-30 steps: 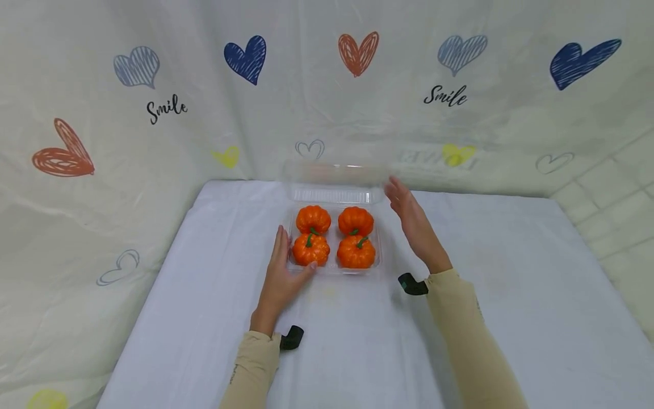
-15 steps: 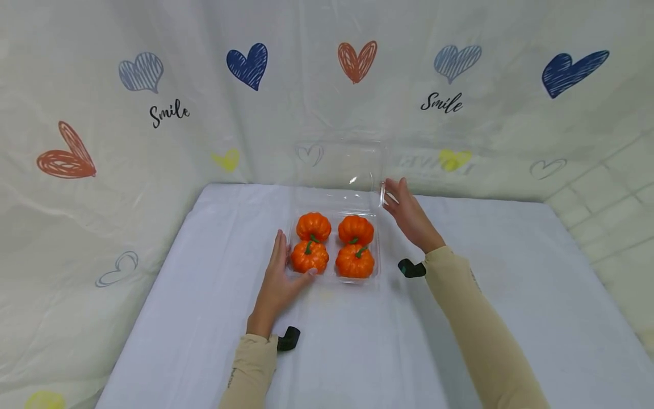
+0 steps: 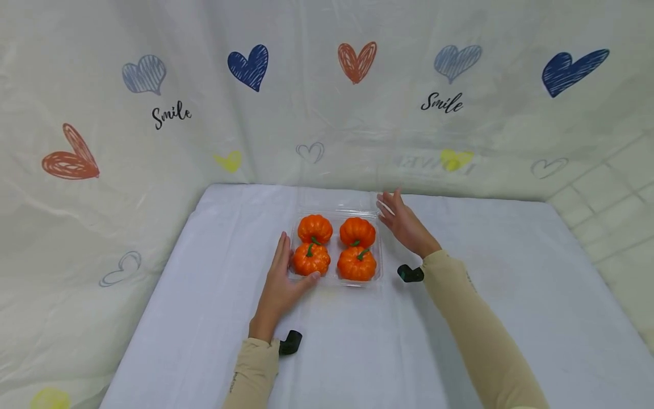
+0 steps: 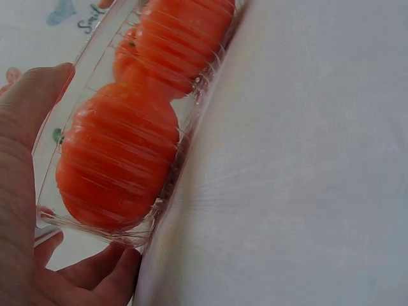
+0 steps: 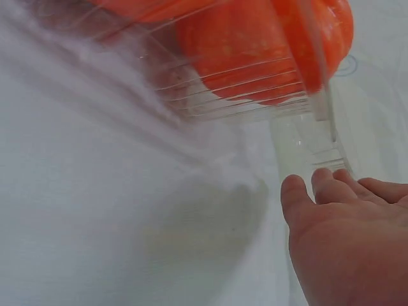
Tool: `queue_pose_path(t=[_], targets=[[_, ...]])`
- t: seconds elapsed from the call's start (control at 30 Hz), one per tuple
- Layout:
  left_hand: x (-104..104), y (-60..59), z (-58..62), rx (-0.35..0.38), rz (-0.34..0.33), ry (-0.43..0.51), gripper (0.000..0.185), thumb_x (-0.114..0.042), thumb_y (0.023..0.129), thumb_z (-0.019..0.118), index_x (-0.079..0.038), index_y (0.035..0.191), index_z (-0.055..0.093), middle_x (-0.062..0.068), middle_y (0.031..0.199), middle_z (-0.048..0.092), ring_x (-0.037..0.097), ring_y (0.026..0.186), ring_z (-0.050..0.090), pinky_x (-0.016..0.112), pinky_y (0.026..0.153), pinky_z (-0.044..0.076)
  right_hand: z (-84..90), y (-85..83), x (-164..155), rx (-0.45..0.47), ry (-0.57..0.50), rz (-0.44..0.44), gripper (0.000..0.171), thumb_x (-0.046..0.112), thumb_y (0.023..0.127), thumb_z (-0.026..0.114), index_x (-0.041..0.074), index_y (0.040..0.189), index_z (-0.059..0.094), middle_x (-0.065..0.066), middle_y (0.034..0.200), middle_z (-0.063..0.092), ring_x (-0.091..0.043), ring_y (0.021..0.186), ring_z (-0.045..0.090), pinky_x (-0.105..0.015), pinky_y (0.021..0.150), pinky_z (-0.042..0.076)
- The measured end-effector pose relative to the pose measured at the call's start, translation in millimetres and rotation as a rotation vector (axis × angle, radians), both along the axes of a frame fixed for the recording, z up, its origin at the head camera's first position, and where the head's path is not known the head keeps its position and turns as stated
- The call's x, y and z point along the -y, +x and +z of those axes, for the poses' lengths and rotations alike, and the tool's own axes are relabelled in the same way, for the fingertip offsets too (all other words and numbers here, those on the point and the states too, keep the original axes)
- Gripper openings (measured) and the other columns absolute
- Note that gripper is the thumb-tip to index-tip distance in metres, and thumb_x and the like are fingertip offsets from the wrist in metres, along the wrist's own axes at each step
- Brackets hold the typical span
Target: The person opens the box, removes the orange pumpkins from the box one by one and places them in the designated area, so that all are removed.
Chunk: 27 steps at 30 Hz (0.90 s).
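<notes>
The clear plastic clamshell box [image 3: 334, 247] sits on the white surface [image 3: 460, 318] between both hands. The left hand [image 3: 278, 287] presses relaxed fingers against its near-left corner; the right hand [image 3: 403, 221], fingers straight and holding nothing, hovers just beside its far-right corner, by the flung-back lid [image 3: 334, 200]. Four orange mini pumpkins [image 3: 356, 263] fill it, two by two.

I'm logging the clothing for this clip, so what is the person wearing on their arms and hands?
Both hands are bare, left hand and right hand. Long beige sleeves reach the wrists, the left with small dark lettering. A black wrist-worn camera sits at each cuff.
</notes>
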State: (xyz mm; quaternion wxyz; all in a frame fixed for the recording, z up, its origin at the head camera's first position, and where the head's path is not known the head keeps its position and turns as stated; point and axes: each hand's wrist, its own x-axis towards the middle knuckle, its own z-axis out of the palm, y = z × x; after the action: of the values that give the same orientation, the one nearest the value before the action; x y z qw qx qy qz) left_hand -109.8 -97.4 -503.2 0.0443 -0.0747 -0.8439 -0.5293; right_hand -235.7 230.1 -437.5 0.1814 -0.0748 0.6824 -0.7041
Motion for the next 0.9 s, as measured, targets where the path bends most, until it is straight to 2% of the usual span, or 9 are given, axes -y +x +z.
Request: queue_pose_path(t=[0.23,0.5,0.6,0.73,0.9], targets=[[1.1,0.3,0.0,0.011,-0.005,0.011,0.114,-0.051,0.09,0.084,-0.009,0.172,0.016,-0.005,0.18,0.007,0.031,0.155,0.037,0.044,0.124,0.032,-10.4,5.0,-1.3,0.039,-0.019,0.0,0.103,0.076,0.105,0.029,0.007,0.171,-0.006,-0.008,0.18,0.001,-0.022,0.165,0.005,-0.043,0.131,0.006],[2.6,-0.7,-2.1,0.019,-0.011,0.014,0.116,-0.055,0.09,0.083,-0.009,0.173,0.016,-0.008,0.179,0.006,0.029,0.156,0.036,0.044,0.124,0.032,-18.5,9.8,0.0,0.08,0.009,-0.012,0.109,0.084,0.099,0.032,0.013,0.173,-0.004,0.0,0.18,0.005,-0.021,0.164,0.006,-0.043,0.131,0.005],[2.8,-0.9,-2.1,0.013,-0.01,0.01,0.116,-0.055,0.09,0.083,-0.009,0.173,0.016,-0.005,0.179,0.007,0.03,0.156,0.036,0.045,0.124,0.032,-19.3,11.4,0.2,0.088,0.006,-0.014,0.108,0.083,0.099,0.032,0.012,0.173,-0.003,0.0,0.18,0.005,-0.022,0.164,0.007,-0.044,0.131,0.006],[2.8,-1.5,-2.3,0.002,-0.01,0.009,0.115,-0.054,0.09,0.083,-0.008,0.172,0.017,0.002,0.18,0.009,0.03,0.156,0.037,0.045,0.124,0.033,-17.4,13.6,-2.2,0.065,0.033,-0.032,0.103,0.079,0.103,0.03,0.011,0.173,-0.002,-0.006,0.18,0.007,-0.024,0.164,0.011,-0.045,0.131,0.01],[0.9,-1.3,-1.8,0.009,-0.015,0.017,0.115,-0.052,0.09,0.084,-0.009,0.172,0.016,0.002,0.18,0.009,0.03,0.156,0.036,0.045,0.124,0.032,-4.1,17.9,-8.8,-0.017,0.108,-0.098,0.087,0.065,0.112,0.031,0.01,0.173,0.002,-0.014,0.179,0.01,-0.029,0.162,0.02,-0.047,0.13,0.019]])
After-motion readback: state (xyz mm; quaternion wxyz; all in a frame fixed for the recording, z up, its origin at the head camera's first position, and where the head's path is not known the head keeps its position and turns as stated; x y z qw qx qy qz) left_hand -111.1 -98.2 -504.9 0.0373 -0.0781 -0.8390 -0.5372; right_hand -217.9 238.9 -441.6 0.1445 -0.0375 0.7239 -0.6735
